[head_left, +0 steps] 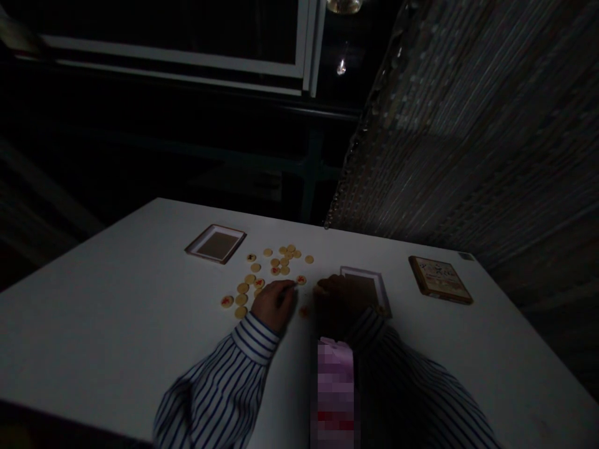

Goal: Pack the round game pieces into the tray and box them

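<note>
Round pale-wood Chinese chess pieces [241,299] lie scattered on the white table [116,299], some showing red characters and others plain faces. My left hand [275,304] is closed, its fingertips pinched at the edge of a red-marked Chinese chess piece [301,280]. Facing it, my right hand [340,298] is curled in deep shadow, with a pale Chinese chess piece [320,288] at its fingertips. Between the hands lies another red-marked piece [304,311]. A shallow open box half [384,292] sits behind my right hand and is partly hidden by it.
At the far left of the table is a second shallow open box half [193,251]. A printed brown box [440,279] lies on the right. A bead-string curtain [421,143] hangs along the back right edge. A blurred pinkish patch [336,380] shows between my forearms.
</note>
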A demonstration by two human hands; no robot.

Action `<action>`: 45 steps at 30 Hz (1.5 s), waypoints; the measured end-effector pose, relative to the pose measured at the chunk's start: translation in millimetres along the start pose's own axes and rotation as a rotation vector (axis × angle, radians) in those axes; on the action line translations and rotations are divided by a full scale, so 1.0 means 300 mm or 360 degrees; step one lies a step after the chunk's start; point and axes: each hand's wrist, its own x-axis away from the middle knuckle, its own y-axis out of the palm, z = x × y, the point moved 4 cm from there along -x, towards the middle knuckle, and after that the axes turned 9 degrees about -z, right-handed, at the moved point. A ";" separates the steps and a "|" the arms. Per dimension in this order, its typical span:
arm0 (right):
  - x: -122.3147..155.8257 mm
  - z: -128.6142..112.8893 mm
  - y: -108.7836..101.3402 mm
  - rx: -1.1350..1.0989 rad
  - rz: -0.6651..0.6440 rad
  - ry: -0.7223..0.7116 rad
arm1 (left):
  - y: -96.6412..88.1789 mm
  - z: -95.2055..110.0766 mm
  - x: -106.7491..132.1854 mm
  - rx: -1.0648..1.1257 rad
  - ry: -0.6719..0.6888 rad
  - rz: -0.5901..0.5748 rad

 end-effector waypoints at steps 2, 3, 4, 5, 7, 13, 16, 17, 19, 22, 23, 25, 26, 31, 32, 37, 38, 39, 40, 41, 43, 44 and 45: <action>-0.001 -0.008 -0.004 0.0077 -0.0125 0.0020 | 0.000 0.006 -0.002 -0.0007 0.0017 0.0003; -0.001 -0.011 -0.002 0.0094 -0.0173 0.0055 | 0.001 0.007 -0.003 -0.0014 0.0026 0.0008; -0.002 -0.013 0.001 0.0100 -0.0210 0.0096 | 0.002 0.008 -0.003 -0.0022 0.0034 0.0014; -0.002 -0.012 0.005 0.0096 -0.0231 0.0151 | 0.004 0.008 -0.003 -0.0029 0.0043 0.0019; -0.005 -0.011 0.013 0.0083 -0.0247 0.0233 | 0.007 0.008 -0.003 -0.0040 0.0057 0.0034; -0.015 -0.016 0.016 0.0014 -0.0305 0.0277 | 0.013 0.009 0.000 -0.0020 0.0054 0.0014; -0.013 -0.023 0.014 -0.0006 -0.0293 0.0294 | 0.012 0.012 -0.001 -0.0013 0.0048 -0.0002; -0.012 -0.025 0.014 -0.0005 -0.0284 0.0315 | 0.012 0.013 -0.001 -0.0012 0.0050 -0.0003; -0.008 -0.028 0.016 -0.0005 -0.0259 0.0335 | 0.011 0.014 -0.001 -0.0015 0.0054 -0.0004; -0.005 -0.032 0.019 -0.0005 -0.0199 0.0286 | 0.010 0.012 -0.001 -0.0038 0.0051 0.0013; -0.006 -0.030 0.022 -0.0015 -0.0180 0.0265 | 0.010 0.011 -0.001 -0.0042 0.0057 0.0022; -0.009 -0.022 0.030 -0.0060 -0.0162 0.0255 | 0.011 0.011 0.000 -0.0047 0.0076 0.0029; -0.011 -0.015 0.035 -0.0103 -0.0150 0.0257 | 0.012 0.011 0.000 -0.0049 0.0086 0.0028; -0.023 0.014 0.043 -0.0680 0.0145 0.0096 | 0.022 0.018 0.002 -0.0088 0.0148 0.0006; -0.022 0.021 0.041 -0.0835 0.0227 0.0077 | 0.024 0.022 0.001 -0.0103 0.0173 0.0007; -0.014 0.028 0.018 -0.1058 0.0433 -0.0084 | 0.034 0.036 -0.002 -0.0216 0.0262 0.0030; -0.013 0.025 0.010 -0.1059 0.0459 -0.0148 | 0.035 0.038 -0.003 -0.0231 0.0276 0.0034; -0.012 0.023 0.003 -0.1069 0.0478 -0.0201 | 0.037 0.040 -0.003 -0.0241 0.0290 0.0040; -0.013 0.022 -0.002 -0.1108 0.0478 -0.0229 | 0.037 0.042 -0.003 -0.0249 0.0300 0.0049; -0.016 0.022 -0.006 -0.1174 0.0470 -0.0238 | 0.038 0.043 -0.003 -0.0257 0.0308 0.0061; -0.025 0.023 -0.007 -0.1342 0.0433 -0.0181 | 0.040 0.046 -0.002 -0.0277 0.0321 0.0065; -0.030 0.023 -0.006 -0.1434 0.0400 -0.0133 | 0.042 0.048 -0.002 -0.0288 0.0328 0.0062; -0.034 0.023 -0.004 -0.1511 0.0365 -0.0092 | 0.043 0.050 -0.001 -0.0299 0.0337 0.0058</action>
